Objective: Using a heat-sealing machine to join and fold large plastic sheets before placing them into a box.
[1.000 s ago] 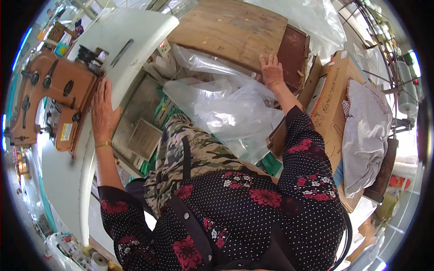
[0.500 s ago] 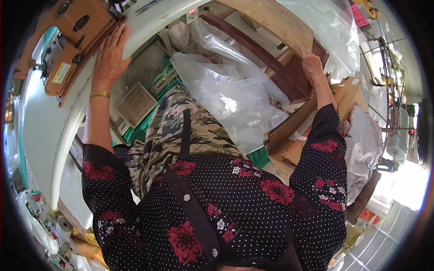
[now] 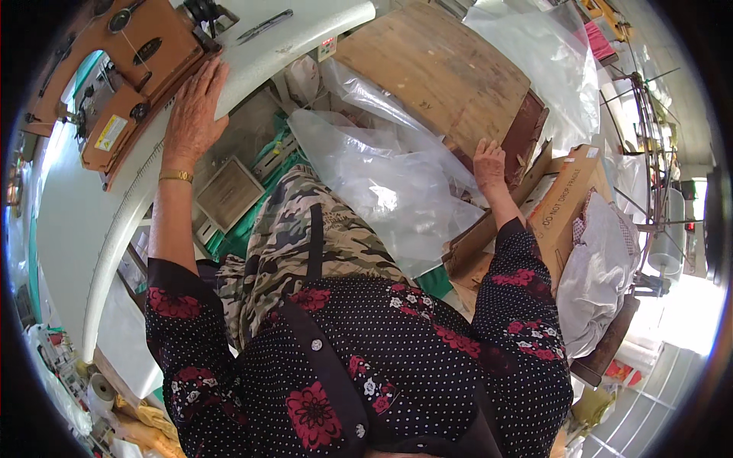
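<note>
So in the head view, the left hand (image 3: 195,114) was lying flat on the white table (image 3: 72,229), fingers stretched out and close together, not gripping anything. Its fingertips came right up to the base of the brown sewing machine (image 3: 145,57); couldn't tell if they actually touched it. There was a gold band (image 3: 175,175) around that wrist, and a slim metal tool (image 3: 265,25) lay further up the tabletop.

The right hand (image 3: 491,166) was over at the near right edge of the wooden board (image 3: 435,69), fingers bent at the rim. Honestly couldn't tell whether it had a real hold or was just resting there. The board lay across the top of a dark red box (image 3: 522,130), whose side stuck out to the right.

Clear plastic (image 3: 382,183) was bunched just below the board, toward the person's camo-covered lap (image 3: 321,233). Right of the right forearm stood a carton (image 3: 571,191), with a pale bundle (image 3: 599,275) against it.
</note>
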`<state>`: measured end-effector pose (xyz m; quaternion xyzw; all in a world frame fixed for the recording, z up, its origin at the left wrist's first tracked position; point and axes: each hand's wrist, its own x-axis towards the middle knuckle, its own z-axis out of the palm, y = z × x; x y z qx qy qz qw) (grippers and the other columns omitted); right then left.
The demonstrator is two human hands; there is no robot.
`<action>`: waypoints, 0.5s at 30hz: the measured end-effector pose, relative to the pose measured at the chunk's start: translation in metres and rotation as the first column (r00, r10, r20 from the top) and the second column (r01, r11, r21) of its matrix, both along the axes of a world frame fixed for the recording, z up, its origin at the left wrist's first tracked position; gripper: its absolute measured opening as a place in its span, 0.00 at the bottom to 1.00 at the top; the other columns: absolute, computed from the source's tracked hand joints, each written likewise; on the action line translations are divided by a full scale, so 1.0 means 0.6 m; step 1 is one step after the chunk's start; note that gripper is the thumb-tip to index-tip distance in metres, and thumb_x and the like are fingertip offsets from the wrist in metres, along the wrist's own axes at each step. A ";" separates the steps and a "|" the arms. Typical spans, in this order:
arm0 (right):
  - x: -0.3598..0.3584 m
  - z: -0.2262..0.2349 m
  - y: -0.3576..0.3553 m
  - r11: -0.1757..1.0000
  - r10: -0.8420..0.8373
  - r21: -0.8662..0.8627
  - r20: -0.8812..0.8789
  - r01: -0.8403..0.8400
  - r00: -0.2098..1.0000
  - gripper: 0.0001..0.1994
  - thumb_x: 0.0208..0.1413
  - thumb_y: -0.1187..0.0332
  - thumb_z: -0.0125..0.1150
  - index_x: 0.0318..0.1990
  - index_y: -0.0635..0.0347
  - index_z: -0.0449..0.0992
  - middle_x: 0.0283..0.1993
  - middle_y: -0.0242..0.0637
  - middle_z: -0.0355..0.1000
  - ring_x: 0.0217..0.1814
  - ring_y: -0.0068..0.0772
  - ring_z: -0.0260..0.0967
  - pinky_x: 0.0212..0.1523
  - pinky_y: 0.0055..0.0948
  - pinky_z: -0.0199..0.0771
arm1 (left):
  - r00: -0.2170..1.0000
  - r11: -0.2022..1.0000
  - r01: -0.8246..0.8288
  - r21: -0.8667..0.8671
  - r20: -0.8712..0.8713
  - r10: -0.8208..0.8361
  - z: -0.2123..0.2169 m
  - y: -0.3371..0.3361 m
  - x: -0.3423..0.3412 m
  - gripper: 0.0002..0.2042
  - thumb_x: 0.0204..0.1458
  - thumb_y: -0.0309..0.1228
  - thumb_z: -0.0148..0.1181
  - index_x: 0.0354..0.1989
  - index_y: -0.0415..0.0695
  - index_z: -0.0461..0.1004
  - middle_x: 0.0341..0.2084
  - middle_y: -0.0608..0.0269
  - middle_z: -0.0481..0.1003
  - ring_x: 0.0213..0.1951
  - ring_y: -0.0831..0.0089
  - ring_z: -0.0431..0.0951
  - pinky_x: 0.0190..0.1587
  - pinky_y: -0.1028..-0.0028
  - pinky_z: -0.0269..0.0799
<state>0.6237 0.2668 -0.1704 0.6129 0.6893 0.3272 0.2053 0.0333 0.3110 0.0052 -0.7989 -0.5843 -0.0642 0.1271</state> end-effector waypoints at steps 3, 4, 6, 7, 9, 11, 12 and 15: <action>0.001 -0.022 -0.010 0.998 0.020 0.053 0.014 -0.020 1.000 0.20 0.52 0.69 0.52 0.53 0.66 0.69 0.53 0.57 0.71 0.43 0.44 0.73 0.42 0.38 0.70 | 1.000 1.000 0.003 0.009 -0.007 -0.002 0.004 -0.002 0.002 0.42 0.45 0.29 0.65 0.70 0.50 0.49 0.70 0.65 0.49 0.69 0.65 0.51 0.70 0.62 0.50; 0.001 -0.028 -0.011 0.994 0.023 0.106 0.060 -0.029 0.998 0.20 0.52 0.70 0.52 0.53 0.67 0.69 0.52 0.57 0.71 0.42 0.44 0.73 0.42 0.37 0.70 | 1.000 1.000 0.016 0.018 -0.005 -0.016 0.005 -0.002 0.003 0.42 0.45 0.29 0.65 0.70 0.50 0.49 0.70 0.65 0.49 0.69 0.65 0.51 0.70 0.62 0.50; -0.006 -0.043 -0.012 0.995 -0.019 0.097 -0.017 0.020 1.000 0.21 0.52 0.70 0.52 0.54 0.68 0.69 0.53 0.61 0.70 0.42 0.45 0.74 0.42 0.39 0.69 | 0.999 0.999 0.036 0.008 0.028 -0.036 0.008 -0.001 0.004 0.42 0.45 0.29 0.65 0.70 0.49 0.49 0.70 0.64 0.48 0.69 0.65 0.50 0.70 0.62 0.49; -0.009 -0.048 -0.012 0.993 -0.098 0.054 -0.095 0.103 0.991 0.21 0.52 0.70 0.52 0.55 0.68 0.68 0.53 0.64 0.69 0.42 0.46 0.74 0.42 0.41 0.68 | 0.999 0.998 0.049 0.026 0.014 -0.049 0.009 -0.002 0.005 0.42 0.45 0.29 0.65 0.70 0.49 0.49 0.70 0.64 0.48 0.69 0.65 0.50 0.70 0.62 0.49; -0.016 -0.055 -0.013 0.987 -0.102 0.106 -0.139 0.118 0.985 0.22 0.53 0.70 0.51 0.55 0.69 0.68 0.53 0.64 0.69 0.43 0.48 0.74 0.44 0.43 0.68 | 0.999 0.999 0.041 0.002 0.021 -0.041 0.012 -0.002 0.006 0.42 0.45 0.28 0.65 0.69 0.48 0.49 0.70 0.63 0.48 0.70 0.65 0.49 0.70 0.63 0.49; -0.021 -0.057 -0.016 0.982 -0.144 0.095 -0.194 0.165 0.970 0.22 0.53 0.70 0.51 0.56 0.70 0.67 0.54 0.65 0.68 0.44 0.49 0.74 0.46 0.44 0.69 | 0.999 0.999 0.045 -0.002 0.016 -0.045 0.015 -0.004 0.008 0.42 0.45 0.28 0.65 0.69 0.48 0.49 0.70 0.63 0.48 0.70 0.65 0.49 0.70 0.63 0.49; -0.023 -0.056 -0.016 0.985 -0.155 0.055 -0.151 0.165 0.976 0.23 0.54 0.70 0.50 0.57 0.71 0.66 0.54 0.65 0.68 0.47 0.51 0.74 0.48 0.46 0.68 | 0.999 0.999 0.039 -0.012 0.024 -0.039 0.016 -0.004 0.009 0.42 0.45 0.28 0.65 0.69 0.47 0.49 0.70 0.63 0.48 0.70 0.65 0.49 0.70 0.63 0.49; -0.033 -0.048 -0.019 0.986 -0.165 0.008 -0.089 0.166 0.982 0.24 0.54 0.70 0.50 0.58 0.73 0.64 0.55 0.66 0.67 0.52 0.55 0.72 0.51 0.50 0.67 | 1.000 1.000 0.016 -0.012 0.017 -0.016 0.018 -0.005 0.012 0.42 0.44 0.28 0.65 0.69 0.47 0.50 0.70 0.63 0.48 0.70 0.66 0.49 0.69 0.63 0.49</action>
